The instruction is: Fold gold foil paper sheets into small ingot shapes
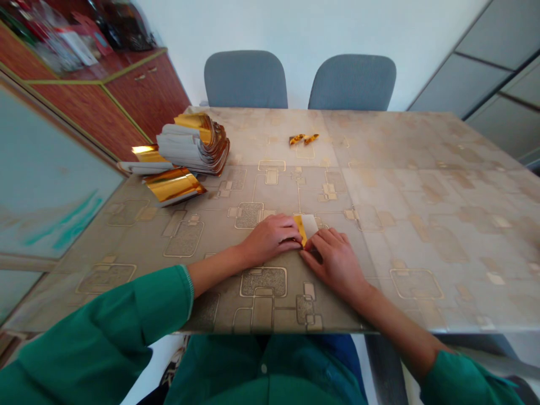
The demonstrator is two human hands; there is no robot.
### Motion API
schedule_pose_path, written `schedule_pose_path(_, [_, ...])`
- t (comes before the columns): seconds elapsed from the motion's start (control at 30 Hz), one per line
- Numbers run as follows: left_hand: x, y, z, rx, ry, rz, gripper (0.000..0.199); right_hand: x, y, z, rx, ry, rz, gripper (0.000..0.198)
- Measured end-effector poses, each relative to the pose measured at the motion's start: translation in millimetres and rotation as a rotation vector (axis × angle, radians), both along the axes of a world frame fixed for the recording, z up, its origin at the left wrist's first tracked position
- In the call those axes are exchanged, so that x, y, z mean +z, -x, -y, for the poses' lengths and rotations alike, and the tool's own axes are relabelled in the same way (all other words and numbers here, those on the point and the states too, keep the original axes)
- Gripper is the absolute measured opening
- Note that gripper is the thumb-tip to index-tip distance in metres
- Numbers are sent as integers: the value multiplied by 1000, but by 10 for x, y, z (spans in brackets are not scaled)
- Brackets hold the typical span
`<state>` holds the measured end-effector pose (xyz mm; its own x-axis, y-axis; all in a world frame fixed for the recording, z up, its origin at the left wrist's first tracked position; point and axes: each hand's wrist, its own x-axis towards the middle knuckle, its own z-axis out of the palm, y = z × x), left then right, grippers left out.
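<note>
A small sheet of gold foil paper [311, 224] with a white back lies on the patterned tablecloth [265, 312], one edge showing a gold strip. My left hand [274, 239] is closed on its left edge, fingers pinched together. At the near right corner my right hand [335, 256] pinches the same paper between thumb and fingers. Parts of the sheet are hidden under the fingertips. Beyond the hands, two small folded gold pieces [304, 139] sit side by side near the far edge of the table.
At the far left of the table stands a thick stack of gold and white paper [189, 146], with a loose gold sheet [175, 185] before it. Two grey chairs [246, 79] are behind the table. A wooden cabinet [143, 90] holding assorted items stands at the left.
</note>
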<state>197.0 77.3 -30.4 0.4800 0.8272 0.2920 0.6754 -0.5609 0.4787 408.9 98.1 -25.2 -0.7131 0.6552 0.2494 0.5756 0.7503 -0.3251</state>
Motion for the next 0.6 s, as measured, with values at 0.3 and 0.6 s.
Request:
schedule_pose_path(0.3, [25,-18,-18,117,64,-10,17,3,25,-10,-54,42,-14,12])
schedule_pose_path(0.6, [-2,-68,-6,229,78,-6,20,-57,32,-41,-95,53,-63,16])
